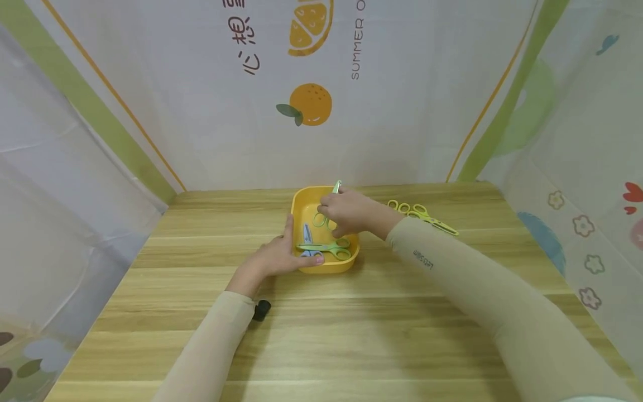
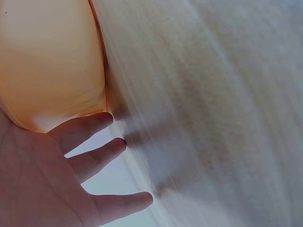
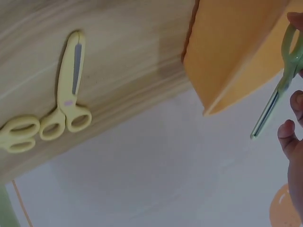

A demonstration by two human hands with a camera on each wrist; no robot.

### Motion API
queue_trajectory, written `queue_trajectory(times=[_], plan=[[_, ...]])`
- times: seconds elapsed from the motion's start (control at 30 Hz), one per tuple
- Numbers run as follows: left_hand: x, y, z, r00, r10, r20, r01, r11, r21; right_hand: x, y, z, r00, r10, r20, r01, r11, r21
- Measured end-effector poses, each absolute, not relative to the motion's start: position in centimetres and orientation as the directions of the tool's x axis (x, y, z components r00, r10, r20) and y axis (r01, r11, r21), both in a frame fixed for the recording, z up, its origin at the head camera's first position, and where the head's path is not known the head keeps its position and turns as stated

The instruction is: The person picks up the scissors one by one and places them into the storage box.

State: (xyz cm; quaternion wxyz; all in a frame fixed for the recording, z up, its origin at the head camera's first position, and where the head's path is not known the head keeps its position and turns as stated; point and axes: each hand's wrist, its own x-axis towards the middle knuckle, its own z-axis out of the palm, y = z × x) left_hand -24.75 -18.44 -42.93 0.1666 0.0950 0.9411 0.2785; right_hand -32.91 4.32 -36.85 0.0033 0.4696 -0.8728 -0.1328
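Note:
In the head view a yellow plastic tray (image 1: pixel 326 268) stands on the table, with light green scissors (image 1: pixel 324 247) lying across blue scissors (image 1: pixel 308 234) inside it. My left hand (image 1: pixel 273 257) rests against the tray's near left corner, thumb along the front rim. Its other fingers (image 2: pixel 90 161) are straight and spread in the left wrist view. Over the tray, my right hand (image 1: pixel 349 211) pinches a pair of pale green scissors (image 3: pixel 286 71) by the handles, and the tip (image 1: pixel 337 187) points away from me. Part of these scissors is hidden by the hand.
Yellow scissors (image 1: pixel 434 221) lie on the table right of the tray, partly behind my right forearm; the handles of another pair (image 3: pixel 21 132) show beside them in the right wrist view. A small black object (image 1: pixel 262 310) sits by my left sleeve. A white printed curtain (image 1: pixel 392 134) hangs behind the table.

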Motion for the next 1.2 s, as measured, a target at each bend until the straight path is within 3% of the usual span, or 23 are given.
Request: queue_trajectory(times=[0.57,1.2], plan=[[-24.6,-18.1,-42.8,-0.925,0.272,-0.267,0.092,0.839,0.537,-33.8,2.8,-40.1,-0.622,-0.752,-0.219,-0.783,0.599,0.168],[-24.7,-18.2,-42.9,-0.929,0.258,-0.266,0.075,0.833,0.548,-34.2,6.7,-34.4,-0.682,-0.721,-0.124,-0.729,0.657,0.192]])
